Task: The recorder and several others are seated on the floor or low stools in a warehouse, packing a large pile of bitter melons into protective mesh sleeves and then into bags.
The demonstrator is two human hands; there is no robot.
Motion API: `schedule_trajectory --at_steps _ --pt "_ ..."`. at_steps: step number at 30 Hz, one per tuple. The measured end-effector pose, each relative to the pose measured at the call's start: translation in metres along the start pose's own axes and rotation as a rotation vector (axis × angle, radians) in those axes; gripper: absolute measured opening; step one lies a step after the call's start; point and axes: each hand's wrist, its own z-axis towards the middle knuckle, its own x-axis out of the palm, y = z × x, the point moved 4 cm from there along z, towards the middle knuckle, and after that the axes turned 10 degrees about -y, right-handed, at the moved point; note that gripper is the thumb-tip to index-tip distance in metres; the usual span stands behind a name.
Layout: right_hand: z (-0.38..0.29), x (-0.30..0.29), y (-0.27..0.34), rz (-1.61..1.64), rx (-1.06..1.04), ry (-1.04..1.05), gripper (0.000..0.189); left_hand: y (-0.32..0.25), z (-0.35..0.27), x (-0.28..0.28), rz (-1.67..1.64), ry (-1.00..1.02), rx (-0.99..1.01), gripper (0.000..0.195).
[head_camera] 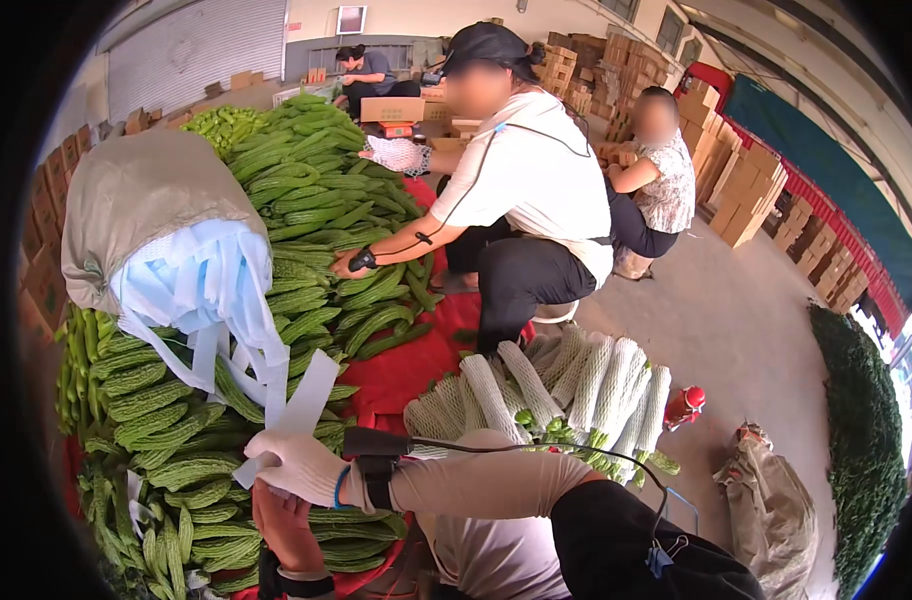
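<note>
My right hand [302,466], in a white knit glove, grips a flat white foam sleeve [309,390] that sticks up above the fist. Just below it is my bare left hand [285,525], with a black band at the wrist. Its fingertips meet the underside of the glove near the sleeve's lower end; whether they grip it is hidden. Under and around both hands lie rows of bitter melons [193,480]. An open woven sack [155,195] rests on the pile, with many pale foam sleeves [200,270] spilling from its mouth towards my hands.
Bitter melons in foam nets [606,382] are heaped at my right, near a red bottle [685,407] and a crumpled sack [771,510]. A co-worker [531,187] crouches across the pile on red cloth [426,337]. Two more people and stacked cartons [748,195] stand farther back.
</note>
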Motion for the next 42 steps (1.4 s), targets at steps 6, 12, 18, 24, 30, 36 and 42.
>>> schedule_trajectory --at_steps 6,12,18,24,30,36,42 --pt "0.025 0.050 -0.004 0.152 0.052 0.241 0.029 0.003 0.021 -0.067 -0.040 -0.245 -0.034 0.053" --pt "0.038 0.073 -0.031 0.231 0.333 0.503 0.027 0.003 0.038 -0.103 -0.048 -0.201 -0.054 0.048" --pt "0.030 0.061 -0.014 0.190 0.091 0.332 0.025 -0.009 0.020 -0.074 -0.087 -0.147 -0.018 0.050" --pt "0.011 0.026 0.001 0.300 0.382 0.484 0.026 0.009 0.012 -0.082 0.063 -0.183 0.070 0.047" --pt "0.002 0.003 0.020 0.318 0.373 0.471 0.021 0.005 -0.011 -0.050 -0.204 0.084 -0.127 0.039" --pt "0.002 -0.001 -0.009 0.386 0.454 0.423 0.020 -0.009 -0.021 -0.028 -0.133 0.024 0.007 0.042" --pt "-0.008 0.014 -0.016 0.437 0.461 0.314 0.021 0.002 -0.015 -0.034 -0.092 -0.095 0.050 0.018"
